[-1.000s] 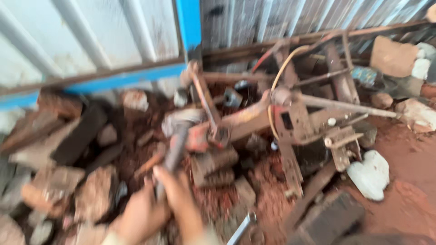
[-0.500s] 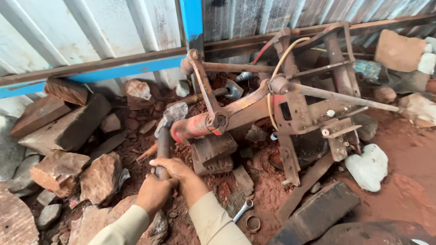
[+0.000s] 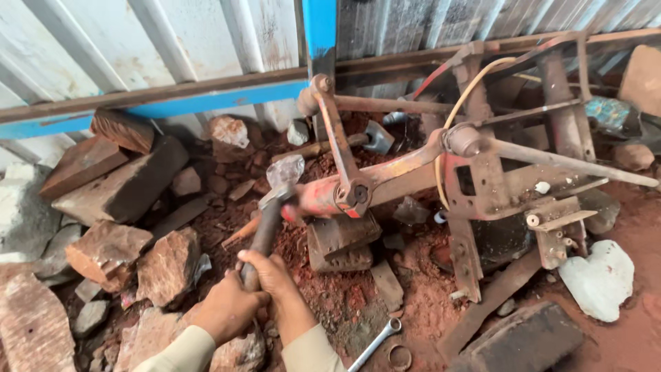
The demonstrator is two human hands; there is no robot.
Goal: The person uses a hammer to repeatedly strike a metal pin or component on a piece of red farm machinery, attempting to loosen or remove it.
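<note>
— What's lying at the far left?

— Broken red stones point(image 3: 110, 200) heaped on the ground under the corrugated wall point(image 3: 138, 48). Just right of them, the left hand point(image 3: 224, 313) and the right hand point(image 3: 275, 286) are both closed round the handle of a sledgehammer point(image 3: 272, 213), one just behind the other.

— And the hammer's head?

— Up by the red end of the rusty machine frame point(image 3: 482, 172), at the pivot joint point(image 3: 352, 194) that rests on a dark metal block point(image 3: 341, 241). It is blurred, so I cannot tell whether it touches.

— How should the blow be struck well?

— My judgement: land the face square on the red end, not the slanting bar, and grip firmly, since a glancing hit could skid toward the block.

— Anything further right?

— A spanner point(image 3: 375, 341) and a ring point(image 3: 399, 357) on the red soil near the bottom edge, and a pale stone point(image 3: 599, 279) beyond the frame.
</note>
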